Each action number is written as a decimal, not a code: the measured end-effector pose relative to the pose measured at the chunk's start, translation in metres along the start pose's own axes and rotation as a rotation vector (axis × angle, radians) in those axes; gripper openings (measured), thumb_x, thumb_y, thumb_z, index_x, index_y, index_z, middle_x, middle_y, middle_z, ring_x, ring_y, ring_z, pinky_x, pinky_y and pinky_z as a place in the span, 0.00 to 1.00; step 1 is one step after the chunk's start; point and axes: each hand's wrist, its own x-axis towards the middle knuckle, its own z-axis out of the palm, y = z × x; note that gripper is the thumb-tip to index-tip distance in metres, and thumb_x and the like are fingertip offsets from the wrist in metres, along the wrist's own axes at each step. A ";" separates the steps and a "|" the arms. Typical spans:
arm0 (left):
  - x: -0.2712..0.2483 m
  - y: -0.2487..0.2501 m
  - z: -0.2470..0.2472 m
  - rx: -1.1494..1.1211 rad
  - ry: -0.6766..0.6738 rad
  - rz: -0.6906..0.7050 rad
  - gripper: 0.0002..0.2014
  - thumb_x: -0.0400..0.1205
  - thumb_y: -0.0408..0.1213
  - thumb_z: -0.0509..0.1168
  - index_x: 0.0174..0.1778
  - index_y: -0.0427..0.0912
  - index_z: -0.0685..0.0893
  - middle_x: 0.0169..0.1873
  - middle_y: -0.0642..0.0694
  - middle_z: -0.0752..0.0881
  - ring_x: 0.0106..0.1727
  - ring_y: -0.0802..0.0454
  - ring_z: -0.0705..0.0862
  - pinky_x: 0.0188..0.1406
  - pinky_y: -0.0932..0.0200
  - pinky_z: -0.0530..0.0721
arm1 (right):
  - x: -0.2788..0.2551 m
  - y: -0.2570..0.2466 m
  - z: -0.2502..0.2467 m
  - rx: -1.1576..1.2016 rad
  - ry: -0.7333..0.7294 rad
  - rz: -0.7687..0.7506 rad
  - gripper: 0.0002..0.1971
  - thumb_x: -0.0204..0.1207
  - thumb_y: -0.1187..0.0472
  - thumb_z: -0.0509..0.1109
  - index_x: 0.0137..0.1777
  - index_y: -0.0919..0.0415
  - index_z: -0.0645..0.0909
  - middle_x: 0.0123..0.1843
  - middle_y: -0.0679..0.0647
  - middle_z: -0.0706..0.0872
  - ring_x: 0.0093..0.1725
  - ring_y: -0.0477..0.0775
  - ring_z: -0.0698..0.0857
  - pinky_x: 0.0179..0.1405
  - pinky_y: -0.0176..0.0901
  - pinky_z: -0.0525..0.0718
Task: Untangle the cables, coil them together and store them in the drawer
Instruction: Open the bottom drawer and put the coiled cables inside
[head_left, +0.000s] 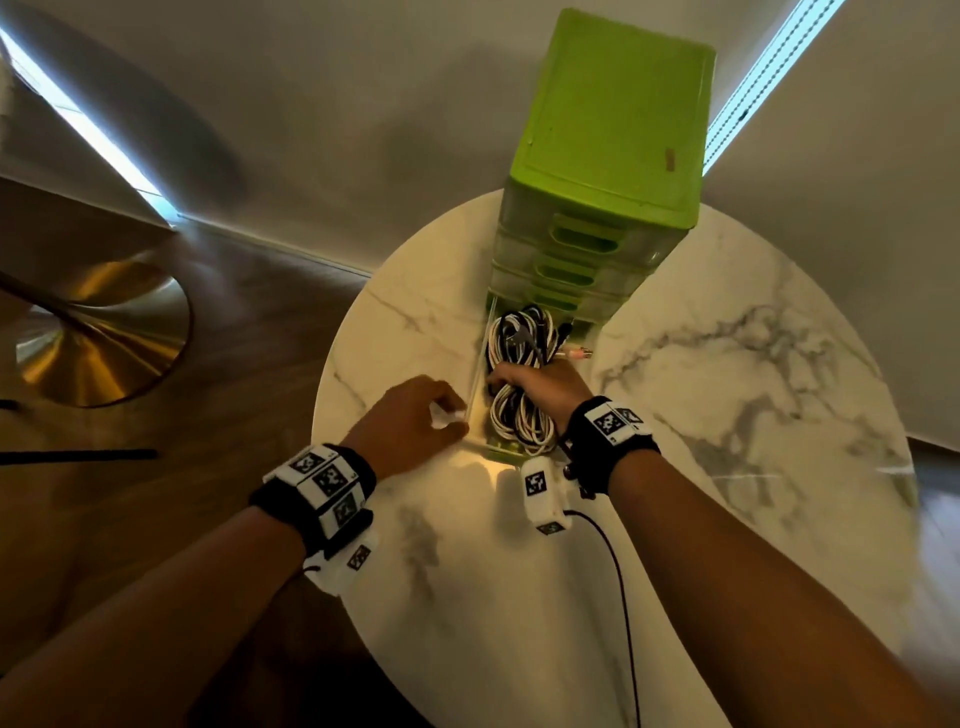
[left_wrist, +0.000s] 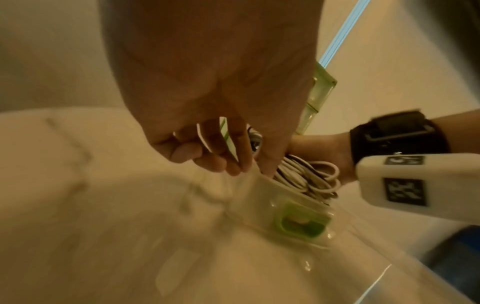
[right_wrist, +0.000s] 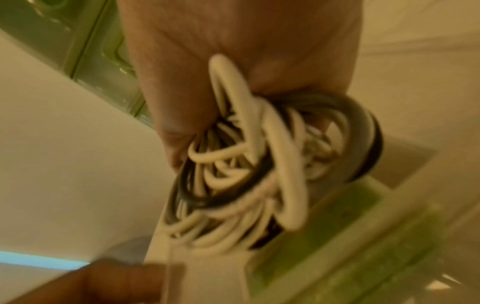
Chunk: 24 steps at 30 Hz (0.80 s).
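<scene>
White and black cables (head_left: 517, 374), coiled, lie in the open drawer (head_left: 478, 364) at twelve o'clock on the bench (head_left: 727, 364); right hand (head_left: 540, 387) grasps them, left hand (head_left: 410, 421) pinches the drawer's wall.

Right hand (head_left: 540, 387) grips coiled black-and-white cables (head_left: 519, 374) inside open clear drawer (head_left: 480, 358); left hand (head_left: 410, 421) holds its left wall.

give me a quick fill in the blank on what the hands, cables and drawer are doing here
1. The right hand grips the coiled bundle of ____ and white cables.
2. The bundle sits inside the open clear ____.
3. The left hand holds the drawer's ____ side wall.
4. The drawer belongs to a ____ plastic cabinet standing on the marble table.

Missing words: black; drawer; left; green
</scene>
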 end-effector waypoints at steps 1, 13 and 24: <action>0.009 0.004 -0.007 -0.011 0.043 0.059 0.09 0.80 0.42 0.75 0.54 0.51 0.86 0.50 0.52 0.84 0.43 0.61 0.81 0.48 0.63 0.78 | 0.000 0.000 0.001 -0.002 0.022 -0.014 0.26 0.48 0.42 0.83 0.47 0.53 0.92 0.43 0.49 0.95 0.45 0.55 0.93 0.55 0.56 0.91; 0.096 0.060 0.008 -0.094 0.062 0.283 0.05 0.81 0.38 0.76 0.47 0.41 0.88 0.44 0.52 0.84 0.42 0.60 0.81 0.45 0.78 0.76 | -0.003 0.005 -0.006 -0.367 0.005 -0.102 0.24 0.72 0.37 0.75 0.51 0.58 0.82 0.50 0.57 0.87 0.44 0.52 0.83 0.32 0.37 0.72; 0.110 0.072 0.018 -0.023 0.004 0.175 0.08 0.78 0.49 0.76 0.42 0.51 0.87 0.38 0.55 0.87 0.40 0.53 0.85 0.47 0.47 0.87 | -0.052 0.023 -0.017 -0.406 0.267 -0.340 0.51 0.69 0.43 0.82 0.82 0.68 0.60 0.74 0.61 0.75 0.71 0.59 0.76 0.61 0.37 0.75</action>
